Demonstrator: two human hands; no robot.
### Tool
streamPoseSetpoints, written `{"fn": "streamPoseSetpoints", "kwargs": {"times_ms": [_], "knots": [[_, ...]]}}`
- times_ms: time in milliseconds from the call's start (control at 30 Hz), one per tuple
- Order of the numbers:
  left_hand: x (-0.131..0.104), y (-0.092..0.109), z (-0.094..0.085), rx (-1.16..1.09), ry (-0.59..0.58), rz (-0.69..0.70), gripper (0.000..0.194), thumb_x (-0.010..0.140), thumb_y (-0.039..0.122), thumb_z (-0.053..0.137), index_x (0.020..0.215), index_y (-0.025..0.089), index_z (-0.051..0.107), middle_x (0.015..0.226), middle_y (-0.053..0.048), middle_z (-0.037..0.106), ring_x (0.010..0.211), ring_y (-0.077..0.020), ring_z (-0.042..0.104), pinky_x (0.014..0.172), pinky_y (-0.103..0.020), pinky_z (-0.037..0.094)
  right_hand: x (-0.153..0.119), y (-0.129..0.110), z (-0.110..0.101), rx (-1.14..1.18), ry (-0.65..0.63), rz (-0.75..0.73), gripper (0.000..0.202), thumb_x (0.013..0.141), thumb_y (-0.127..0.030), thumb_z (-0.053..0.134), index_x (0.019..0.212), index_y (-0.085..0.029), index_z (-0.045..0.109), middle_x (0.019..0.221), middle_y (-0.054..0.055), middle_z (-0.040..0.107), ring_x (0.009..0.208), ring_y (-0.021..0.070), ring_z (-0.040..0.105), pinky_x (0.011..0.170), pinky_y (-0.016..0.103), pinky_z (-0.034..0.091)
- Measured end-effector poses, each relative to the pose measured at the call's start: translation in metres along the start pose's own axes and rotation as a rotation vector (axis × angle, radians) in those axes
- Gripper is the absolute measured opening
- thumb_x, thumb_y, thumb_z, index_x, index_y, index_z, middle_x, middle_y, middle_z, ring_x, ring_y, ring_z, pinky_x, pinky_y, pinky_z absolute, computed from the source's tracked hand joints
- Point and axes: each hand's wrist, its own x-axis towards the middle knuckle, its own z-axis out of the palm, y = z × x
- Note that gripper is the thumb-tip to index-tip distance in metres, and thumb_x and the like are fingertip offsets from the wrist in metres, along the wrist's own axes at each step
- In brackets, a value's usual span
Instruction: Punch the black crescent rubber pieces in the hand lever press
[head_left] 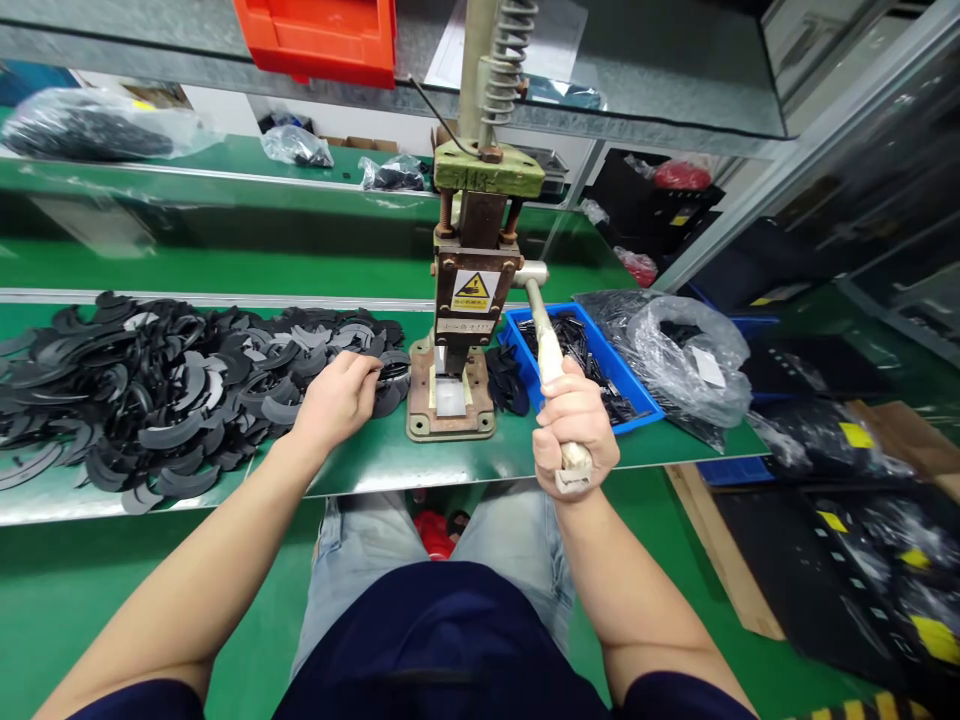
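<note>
My right hand (576, 425) is wrapped round the wrapped lever handle (547, 345) of a hand press (476, 265). My left hand (341, 395) is left of the press base (451, 425), its fingers pinched together at the edge of a pile of black curved pieces (187, 385). What the left fingertips hold, if anything, is too small to make out. Under the ram, a pale square block (451, 397) sits on the base. Small black parts (506, 380) lie just right of the base.
A blue tray (637, 425) of black parts stands right of the press, beside a clear plastic bag (686, 355). An orange-red bin (319, 45) is on the shelf above. Bagged parts lie behind, and black crates at the right.
</note>
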Motion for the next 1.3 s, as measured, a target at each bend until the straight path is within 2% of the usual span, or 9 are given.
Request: {"fn": "streamPoseSetpoints", "kwargs": {"times_ms": [133, 233, 433, 533, 633, 733, 900, 1100, 1300], "knots": [[-0.006, 0.01, -0.014, -0.012, -0.151, 0.052, 0.036, 0.108, 0.029, 0.042, 0.135, 0.024, 0.064, 0.122, -0.013, 0.067, 0.105, -0.0282, 0.071, 0.089, -0.039, 0.058, 0.0, 0.0, 0.001, 0.02, 0.004, -0.003, 0.013, 0.088, -0.032, 0.071, 0.082, -0.029, 0.06, 0.076, -0.003, 0.066, 0.093, 0.0231, 0.071, 0.111, 0.068, 0.058], [-0.015, 0.013, -0.005, -0.043, -0.233, 0.088, 0.037, 0.108, 0.028, 0.043, 0.14, 0.025, 0.062, 0.124, -0.013, 0.071, 0.109, -0.0291, 0.072, 0.093, -0.041, 0.059, 0.0, 0.0, 0.001, 0.033, 0.011, -0.011, 0.013, 0.089, -0.031, 0.071, 0.082, -0.029, 0.06, 0.076, -0.003, 0.066, 0.093, 0.023, 0.071, 0.111, 0.068, 0.058], [-0.041, 0.023, 0.038, -0.323, -0.164, -0.171, 0.024, 0.101, 0.041, 0.062, 0.119, 0.026, 0.067, 0.109, -0.007, 0.08, 0.092, -0.0247, 0.077, 0.085, -0.037, 0.061, 0.0, -0.001, 0.001, 0.019, 0.008, 0.008, 0.012, 0.089, -0.032, 0.071, 0.082, -0.031, 0.061, 0.076, -0.003, 0.065, 0.093, 0.0225, 0.071, 0.111, 0.068, 0.059], [-0.046, 0.024, 0.045, -0.418, -0.115, -0.233, 0.028, 0.101, 0.05, 0.062, 0.113, 0.026, 0.068, 0.109, -0.008, 0.081, 0.094, -0.0261, 0.078, 0.085, -0.038, 0.062, -0.001, -0.001, 0.0, 0.024, 0.001, 0.021, 0.012, 0.089, -0.032, 0.071, 0.082, -0.031, 0.061, 0.075, -0.004, 0.065, 0.094, 0.0224, 0.071, 0.112, 0.068, 0.058], [-0.032, 0.02, 0.035, -0.552, -0.121, -0.355, 0.036, 0.101, 0.059, 0.06, 0.111, 0.025, 0.065, 0.099, -0.007, 0.08, 0.08, -0.0242, 0.078, 0.069, -0.034, 0.06, -0.002, -0.001, 0.0, 0.033, 0.009, 0.016, 0.012, 0.088, -0.031, 0.071, 0.082, -0.03, 0.061, 0.076, -0.003, 0.065, 0.095, 0.0226, 0.071, 0.112, 0.069, 0.058], [-0.004, 0.02, 0.023, -0.708, -0.262, -0.463, 0.04, 0.102, 0.065, 0.056, 0.103, 0.025, 0.057, 0.067, 0.001, 0.07, 0.052, -0.0181, 0.066, 0.05, -0.029, 0.05, -0.002, -0.001, 0.001, 0.034, 0.013, 0.016, 0.012, 0.087, -0.03, 0.071, 0.082, -0.029, 0.061, 0.076, -0.003, 0.066, 0.095, 0.0228, 0.071, 0.113, 0.07, 0.058], [0.038, 0.028, 0.028, -1.136, -0.465, -0.544, 0.041, 0.097, 0.058, 0.069, 0.102, 0.021, 0.053, 0.069, -0.001, 0.069, 0.057, -0.0156, 0.069, 0.057, -0.029, 0.058, -0.002, -0.001, 0.001, 0.031, 0.007, 0.007, 0.011, 0.087, -0.03, 0.071, 0.083, -0.029, 0.061, 0.076, -0.003, 0.067, 0.095, 0.0231, 0.071, 0.118, 0.069, 0.054], [0.067, 0.034, 0.051, -1.077, -0.545, -0.634, 0.035, 0.093, 0.037, 0.081, 0.096, 0.02, 0.051, 0.063, 0.002, 0.065, 0.052, -0.0148, 0.069, 0.053, -0.026, 0.059, -0.002, -0.001, 0.0, 0.034, 0.007, 0.017, 0.013, 0.088, -0.033, 0.071, 0.082, -0.03, 0.06, 0.076, -0.004, 0.066, 0.095, 0.0229, 0.072, 0.117, 0.068, 0.055], [0.081, 0.046, 0.052, -1.043, -0.64, -0.611, 0.035, 0.092, 0.037, 0.083, 0.1, 0.02, 0.054, 0.063, 0.005, 0.063, 0.049, -0.0143, 0.069, 0.047, -0.021, 0.056, -0.005, -0.001, 0.002, 0.028, 0.018, 0.031, 0.012, 0.09, -0.033, 0.069, 0.082, -0.03, 0.06, 0.077, -0.005, 0.065, 0.096, 0.0201, 0.072, 0.12, 0.065, 0.053]]}}
